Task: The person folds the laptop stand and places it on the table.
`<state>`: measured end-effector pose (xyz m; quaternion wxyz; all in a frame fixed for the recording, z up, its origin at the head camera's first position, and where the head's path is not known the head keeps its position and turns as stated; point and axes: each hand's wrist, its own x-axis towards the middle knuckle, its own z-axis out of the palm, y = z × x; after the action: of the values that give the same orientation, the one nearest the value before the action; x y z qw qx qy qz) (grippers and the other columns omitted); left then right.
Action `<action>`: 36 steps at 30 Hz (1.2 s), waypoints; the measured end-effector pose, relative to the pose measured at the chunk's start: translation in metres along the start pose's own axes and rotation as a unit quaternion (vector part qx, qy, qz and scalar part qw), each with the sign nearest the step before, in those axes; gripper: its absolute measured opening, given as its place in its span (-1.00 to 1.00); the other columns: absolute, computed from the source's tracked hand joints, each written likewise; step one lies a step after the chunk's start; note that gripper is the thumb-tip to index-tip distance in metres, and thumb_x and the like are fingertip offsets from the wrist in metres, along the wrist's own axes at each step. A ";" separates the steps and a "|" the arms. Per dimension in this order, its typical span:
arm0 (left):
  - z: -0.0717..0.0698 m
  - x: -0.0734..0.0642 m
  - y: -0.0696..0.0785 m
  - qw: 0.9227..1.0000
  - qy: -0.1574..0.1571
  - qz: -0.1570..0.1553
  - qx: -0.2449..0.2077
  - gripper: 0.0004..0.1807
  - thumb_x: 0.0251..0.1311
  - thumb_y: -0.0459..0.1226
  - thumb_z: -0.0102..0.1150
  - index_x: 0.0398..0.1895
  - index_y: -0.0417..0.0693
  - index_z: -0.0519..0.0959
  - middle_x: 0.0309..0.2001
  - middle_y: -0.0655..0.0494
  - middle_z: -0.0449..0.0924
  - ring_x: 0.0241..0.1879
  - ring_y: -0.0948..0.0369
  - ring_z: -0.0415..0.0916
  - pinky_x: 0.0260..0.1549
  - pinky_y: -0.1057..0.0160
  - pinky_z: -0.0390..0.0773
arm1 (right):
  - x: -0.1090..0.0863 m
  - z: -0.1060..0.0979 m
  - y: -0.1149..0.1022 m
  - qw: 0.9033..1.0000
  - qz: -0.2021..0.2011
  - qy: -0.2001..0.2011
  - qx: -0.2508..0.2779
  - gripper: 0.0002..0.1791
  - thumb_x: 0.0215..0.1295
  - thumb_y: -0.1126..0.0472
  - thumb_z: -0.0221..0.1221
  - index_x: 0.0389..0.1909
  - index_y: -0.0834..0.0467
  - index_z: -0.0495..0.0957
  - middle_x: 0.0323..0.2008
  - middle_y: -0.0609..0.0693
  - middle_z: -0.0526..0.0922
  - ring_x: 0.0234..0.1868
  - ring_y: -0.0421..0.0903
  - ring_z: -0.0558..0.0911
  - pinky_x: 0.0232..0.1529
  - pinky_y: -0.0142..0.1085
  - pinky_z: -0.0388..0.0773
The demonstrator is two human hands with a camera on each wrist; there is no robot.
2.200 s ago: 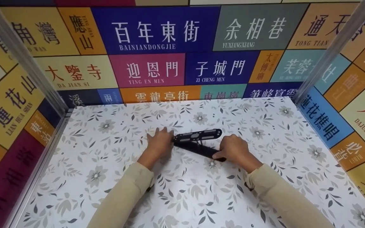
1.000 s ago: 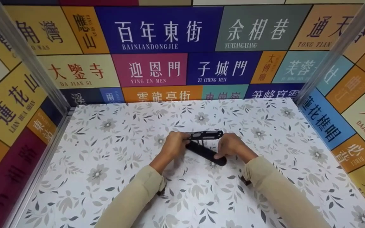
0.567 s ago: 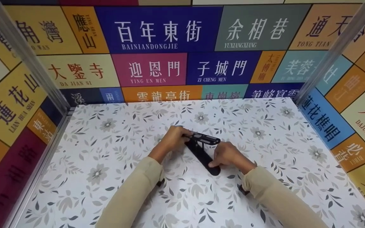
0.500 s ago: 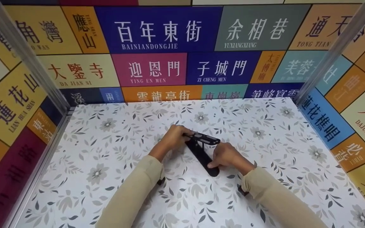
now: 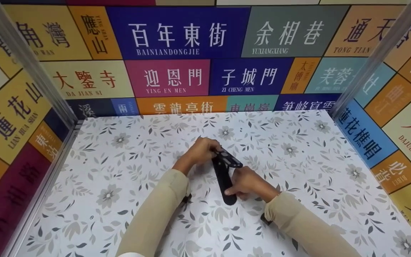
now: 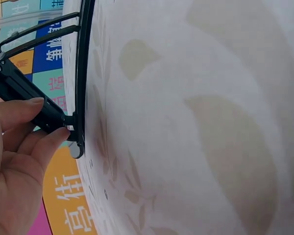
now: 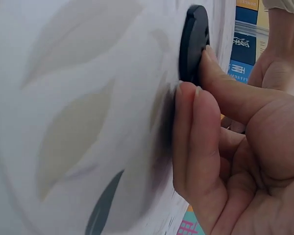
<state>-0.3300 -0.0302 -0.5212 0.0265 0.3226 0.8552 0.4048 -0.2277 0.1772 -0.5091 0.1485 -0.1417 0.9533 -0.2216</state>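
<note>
A black folding stand (image 5: 223, 182) is unfolded into a wedge over the table. Its padded upper bar (image 5: 231, 159) rises at an angle from the long flat base bar (image 6: 82, 68), and thin struts (image 6: 41, 33) join the two. My left hand (image 5: 201, 151) pinches the hinged end, with thumb and fingertips around the upper bar close to the hinge in the left wrist view. At the other end, my right hand (image 5: 248, 182) pinches the base bar between thumb and fingers. The right wrist view shows only the rounded base tip (image 7: 194, 39) past these fingers.
A white table (image 5: 105, 228) with a grey leaf and flower print lies beneath the hands. Colourful panels with large characters (image 5: 177, 32) stand behind it and at both sides. Clear upright posts (image 5: 373, 64) mark the back corners.
The left hand moved right to the hinged end of the stand. Both hands have since turned the stand, so its base tip swung toward the person and left.
</note>
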 end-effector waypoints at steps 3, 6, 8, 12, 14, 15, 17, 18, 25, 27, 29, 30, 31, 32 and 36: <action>0.001 0.000 -0.001 1.000 0.001 0.004 -0.006 -0.69 0.00 -0.64 0.18 -0.41 -0.07 0.72 -0.34 0.14 0.77 -0.30 0.26 0.62 -0.19 0.33 0.62 | 0.000 0.002 -0.004 0.999 0.030 -0.002 0.042 -0.52 -0.23 -0.03 0.66 -0.58 0.13 0.55 -0.70 -0.12 0.57 -0.62 -0.19 0.55 -0.46 -0.34 0.49; 0.002 0.000 -0.003 1.000 0.000 0.009 -0.013 -0.68 -0.02 -0.65 0.16 -0.43 -0.08 0.70 -0.35 0.13 0.77 -0.31 0.28 0.60 -0.21 0.35 0.60 | 0.000 0.003 -0.007 0.998 0.043 -0.001 0.048 -0.47 -0.24 -0.03 0.67 -0.48 0.16 0.54 -0.67 -0.10 0.59 -0.59 -0.17 0.57 -0.43 -0.33 0.49; 0.002 0.001 -0.003 1.000 0.000 0.013 -0.017 -0.68 -0.01 -0.66 0.15 -0.42 -0.09 0.71 -0.35 0.12 0.77 -0.31 0.29 0.60 -0.21 0.35 0.59 | 0.000 0.004 -0.009 0.997 0.051 -0.002 0.056 -0.44 -0.24 -0.02 0.67 -0.42 0.18 0.53 -0.66 -0.08 0.60 -0.60 -0.16 0.59 -0.44 -0.33 0.50; 0.001 0.001 -0.005 0.999 -0.002 0.017 -0.029 -0.67 0.00 -0.67 0.14 -0.43 -0.11 0.71 -0.34 0.11 0.76 -0.30 0.29 0.59 -0.22 0.37 0.58 | 0.001 0.007 -0.013 0.994 0.076 -0.013 0.082 -0.43 -0.22 0.00 0.67 -0.40 0.19 0.51 -0.68 -0.03 0.63 -0.66 -0.16 0.60 -0.54 -0.35 0.52; 0.001 0.001 -0.005 0.999 -0.005 0.017 -0.039 -0.67 -0.01 -0.69 0.13 -0.44 -0.12 0.70 -0.33 0.10 0.76 -0.29 0.28 0.58 -0.22 0.36 0.58 | 0.001 0.009 -0.014 0.992 0.084 -0.018 0.091 -0.44 -0.21 0.01 0.67 -0.41 0.19 0.51 -0.69 -0.01 0.64 -0.69 -0.15 0.61 -0.58 -0.34 0.53; 0.001 0.001 -0.005 0.999 -0.006 0.018 -0.045 -0.67 -0.01 -0.70 0.13 -0.44 -0.13 0.70 -0.33 0.09 0.75 -0.29 0.27 0.58 -0.22 0.35 0.58 | 0.001 0.009 -0.014 0.993 0.085 -0.019 0.085 -0.44 -0.21 -0.01 0.67 -0.41 0.19 0.51 -0.69 -0.01 0.64 -0.69 -0.15 0.61 -0.57 -0.35 0.53; 0.001 0.001 -0.004 0.998 -0.009 0.016 -0.058 -0.67 -0.02 -0.71 0.11 -0.45 -0.16 0.69 -0.31 0.07 0.75 -0.27 0.26 0.58 -0.20 0.34 0.59 | 0.002 0.010 -0.015 0.994 0.079 -0.019 0.067 -0.42 -0.20 -0.04 0.66 -0.40 0.20 0.52 -0.67 -0.02 0.63 -0.65 -0.16 0.60 -0.52 -0.34 0.54; 0.000 0.001 -0.004 0.998 -0.010 0.016 -0.063 -0.67 -0.01 -0.72 0.10 -0.45 -0.17 0.69 -0.31 0.05 0.75 -0.26 0.26 0.59 -0.19 0.34 0.59 | 0.002 0.010 -0.015 0.995 0.074 -0.021 0.057 -0.42 -0.19 -0.06 0.65 -0.41 0.20 0.52 -0.67 -0.04 0.62 -0.63 -0.16 0.59 -0.49 -0.33 0.54; 0.003 -0.009 0.001 0.998 0.019 -0.024 -0.059 -0.65 0.05 -0.68 0.10 -0.35 -0.15 0.75 -0.25 0.02 0.77 -0.25 0.23 0.60 -0.20 0.35 0.58 | 0.001 0.008 -0.010 0.996 0.017 -0.078 0.025 -0.50 0.05 -0.13 0.51 -0.70 0.19 0.61 -0.79 -0.15 0.53 -0.71 -0.23 0.51 -0.56 -0.42 0.42; 0.003 -0.016 0.007 0.998 0.036 -0.047 -0.033 -0.57 0.06 -0.67 0.08 -0.25 -0.07 0.80 -0.20 0.05 0.79 -0.20 0.21 0.64 -0.18 0.33 0.57 | 0.003 0.004 -0.003 0.992 0.010 -0.106 0.072 -0.50 0.22 -0.10 0.41 -0.70 0.19 0.64 -0.79 -0.13 0.56 -0.73 -0.24 0.53 -0.61 -0.43 0.46; 0.002 -0.024 0.016 0.995 0.065 -0.078 -0.003 -0.50 0.05 -0.64 0.05 -0.12 -0.03 0.80 -0.10 0.03 0.79 -0.14 0.14 0.66 -0.19 0.26 0.54 | 0.005 -0.003 0.005 0.981 0.025 -0.113 0.159 -0.57 0.39 0.02 0.29 -0.56 0.26 0.63 -0.72 -0.06 0.60 -0.70 -0.19 0.57 -0.61 -0.39 0.51; 0.002 -0.029 0.022 0.992 0.082 -0.098 0.006 -0.48 0.06 -0.62 0.03 -0.05 -0.03 0.78 -0.04 -0.01 0.78 -0.15 0.06 0.66 -0.19 0.21 0.55 | 0.006 -0.007 0.010 0.971 0.032 -0.116 0.206 -0.59 0.49 0.06 0.18 -0.46 0.30 0.61 -0.68 -0.03 0.62 -0.66 -0.18 0.60 -0.57 -0.37 0.56; 0.002 -0.034 0.028 0.988 0.100 -0.120 0.010 -0.47 0.07 -0.60 0.02 0.01 -0.04 0.76 0.01 -0.05 0.76 -0.10 0.02 0.67 -0.16 0.17 0.57 | 0.008 -0.011 0.016 0.956 0.044 -0.121 0.265 -0.62 0.56 0.08 0.08 -0.34 0.32 0.57 -0.62 0.00 0.64 -0.62 -0.15 0.62 -0.52 -0.34 0.61; 0.003 -0.039 0.034 0.982 0.119 -0.146 0.004 -0.49 0.11 -0.55 0.03 0.07 -0.06 0.73 0.05 -0.08 0.74 -0.05 -0.02 0.67 -0.09 0.12 0.59 | 0.010 -0.016 0.021 0.936 0.057 -0.120 0.326 -0.63 0.61 0.09 -0.02 -0.22 0.34 0.52 -0.57 0.04 0.66 -0.58 -0.12 0.64 -0.49 -0.31 0.64; 0.004 -0.061 0.057 0.929 0.161 -0.273 -0.192 -0.61 0.41 -0.30 -0.04 0.24 -0.15 0.53 0.17 -0.25 0.60 0.08 -0.16 0.60 0.08 -0.08 0.63 | 0.012 -0.033 0.038 0.823 0.105 -0.122 0.544 -0.38 0.68 -0.13 -0.32 0.31 0.34 0.25 -0.34 0.14 0.73 -0.37 -0.02 0.75 -0.29 -0.25 0.73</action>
<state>-0.2504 -0.0354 -0.4967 0.0597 -0.0041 0.8087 0.5852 -0.2576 0.2183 -0.5013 0.3391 0.0372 0.6611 -0.6682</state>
